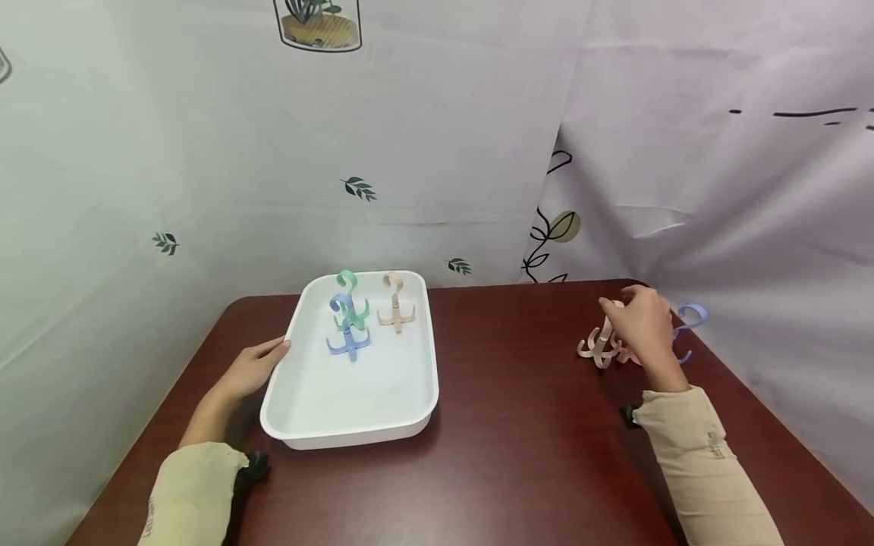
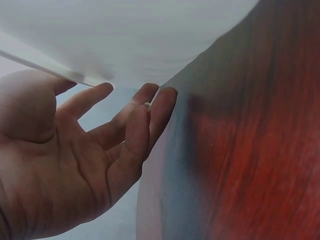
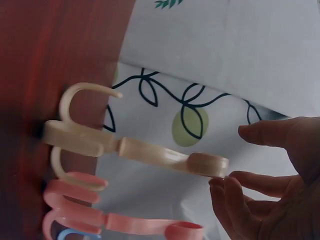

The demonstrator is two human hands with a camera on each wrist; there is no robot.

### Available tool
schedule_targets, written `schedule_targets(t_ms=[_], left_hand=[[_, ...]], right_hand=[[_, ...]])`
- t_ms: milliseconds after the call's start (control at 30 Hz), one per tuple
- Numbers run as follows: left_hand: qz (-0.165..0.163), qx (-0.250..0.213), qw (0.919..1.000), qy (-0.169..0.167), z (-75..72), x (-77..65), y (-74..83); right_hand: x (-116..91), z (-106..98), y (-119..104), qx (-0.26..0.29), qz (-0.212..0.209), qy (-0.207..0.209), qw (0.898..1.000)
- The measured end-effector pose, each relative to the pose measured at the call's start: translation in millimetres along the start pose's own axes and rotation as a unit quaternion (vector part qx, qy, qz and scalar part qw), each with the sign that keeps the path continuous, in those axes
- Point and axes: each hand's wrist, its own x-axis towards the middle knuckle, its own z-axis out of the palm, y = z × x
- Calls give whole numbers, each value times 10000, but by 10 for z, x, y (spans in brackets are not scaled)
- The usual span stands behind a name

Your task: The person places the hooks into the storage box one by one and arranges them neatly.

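By the right hand (image 1: 643, 324), a smooth, curl-topped beige plastic hook (image 3: 155, 155)

Tray (image 1: 355, 398): white
Inside the tray: green hook (image 1: 358, 319), blue hook (image 1: 350, 342), beige hook (image 1: 396, 311)
Right of the tray: another beige hook (image 3: 150, 154), pink hook (image 3: 137, 223), another blue hook (image 1: 695, 312)
Under the tray: surface (image 1: 505, 394), dark reddish-brown, streaked wood grain
Behind the tray: cloth (image 1: 444, 136), pale grey-white, printed with green leaf sprigs (image 1: 356, 186) and black-lined vines (image 1: 565, 226)
Sleeves (image 1: 703, 470): beige, dark lettering
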Motion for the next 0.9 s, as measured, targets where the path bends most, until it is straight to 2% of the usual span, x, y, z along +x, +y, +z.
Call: schedule_targets(t_ms=[200,500,900], left_hand=[[-94,28,10000,-14,-6,-10,-29],[-2,20,10000,-31,-9,10,-20],[-31,8,10000,-31,-14,-3,3]], right_hand=[[5,48,68,99,-84,101,9999],[22,79,108,217,-260,352,9988],[-2,57,-173,409,-955,558,9930]])
